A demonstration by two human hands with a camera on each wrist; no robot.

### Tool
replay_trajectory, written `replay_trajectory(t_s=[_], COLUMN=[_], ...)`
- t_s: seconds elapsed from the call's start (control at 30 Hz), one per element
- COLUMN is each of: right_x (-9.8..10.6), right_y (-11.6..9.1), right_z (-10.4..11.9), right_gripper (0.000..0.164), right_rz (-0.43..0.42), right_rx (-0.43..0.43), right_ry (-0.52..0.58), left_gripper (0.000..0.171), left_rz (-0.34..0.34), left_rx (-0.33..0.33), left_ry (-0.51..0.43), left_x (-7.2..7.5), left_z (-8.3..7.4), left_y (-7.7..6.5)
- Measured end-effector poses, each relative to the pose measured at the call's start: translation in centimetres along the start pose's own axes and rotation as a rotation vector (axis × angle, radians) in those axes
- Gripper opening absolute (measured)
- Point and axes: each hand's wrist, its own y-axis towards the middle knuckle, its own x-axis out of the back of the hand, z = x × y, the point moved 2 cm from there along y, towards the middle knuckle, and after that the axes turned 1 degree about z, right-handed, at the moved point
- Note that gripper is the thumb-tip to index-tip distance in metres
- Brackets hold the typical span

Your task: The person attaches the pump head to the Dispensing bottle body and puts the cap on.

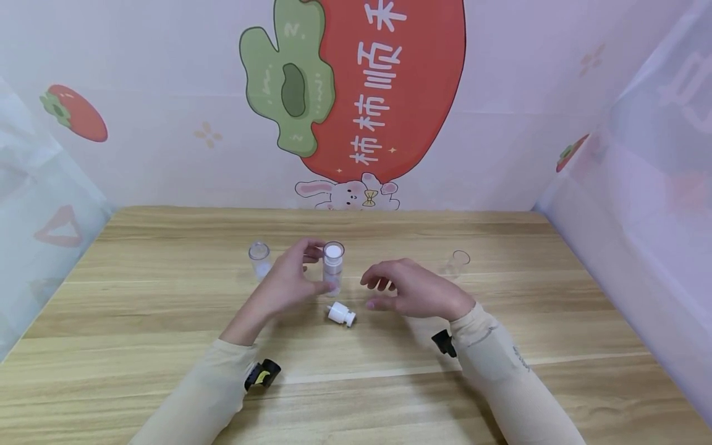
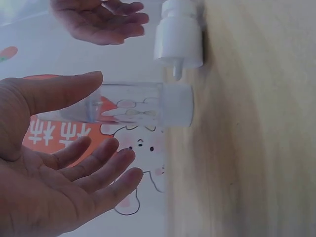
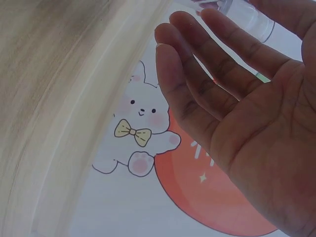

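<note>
A clear cylindrical bottle (image 1: pixel 332 272) with white parts stands upright on the wooden table. My left hand (image 1: pixel 289 277) is around it, thumb across its near side and fingers loosely bent behind. In the left wrist view, those fingers (image 2: pixel 106 160) are spread apart from the bottle (image 2: pixel 131 103); whether the thumb touches it, I cannot tell. In front of it lies a small white pump head (image 1: pixel 340 314), its nozzle pointing left. To the right, my right hand (image 1: pixel 408 287) hovers with relaxed fingers and holds nothing; the right wrist view shows its bare palm (image 3: pixel 266 123).
A clear container with a whitish base (image 1: pixel 259 259) stands left of my left hand. Behind my right hand is a clear, thin-walled cup or cap (image 1: pixel 457 264). The wooden table (image 1: pixel 356 395) meets a printed backdrop (image 1: pixel 167 154) at the back, with light sheeting on both sides.
</note>
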Motion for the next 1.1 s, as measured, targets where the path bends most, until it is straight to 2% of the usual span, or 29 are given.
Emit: replay_trajectory(t_s=[0.17, 0.37, 0.5, 0.6, 0.7, 0.9, 1.1], right_x=[-0.4, -0.8, -1.0, -1.2, -1.4, -1.6, -1.6], right_y=[0.2, 0.4, 0.4, 0.4, 0.4, 0.5, 0.4], right_z=[0.0, 0.3, 0.5, 0.6, 0.8, 1.0, 1.1], right_gripper=[0.038, 0.038, 0.036, 0.035, 0.035, 0.033, 0.032], right_rz=[0.009, 0.011, 0.012, 0.011, 0.012, 0.016, 0.016], right_rx=[-0.006, 0.003, 0.017, 0.026, 0.035, 0.037, 0.040], right_ry=[0.005, -0.015, -0.030, -0.033, -0.033, -0.044, -0.049], left_gripper=[0.070, 0.063, 0.060, 0.058, 0.058, 0.061, 0.067], left_rz=[-0.035, -0.087, -0.170, -0.249, -0.301, -0.312, -0.261], left_rx=[-0.023, -0.047, -0.072, -0.101, -0.114, -0.082, -0.037], left_ry=[0.069, 0.101, 0.118, 0.116, 0.106, 0.088, 0.083], left_x=[1.2, 2.6, 3.6, 4.4, 5.2, 6.7, 7.4], left_z=[-0.5, -1.4, -1.6, -1.3, -0.9, 0.3, 1.8], left_y=[-0.6, -1.2, -1.4, -1.4, -1.4, -1.4, -1.1])
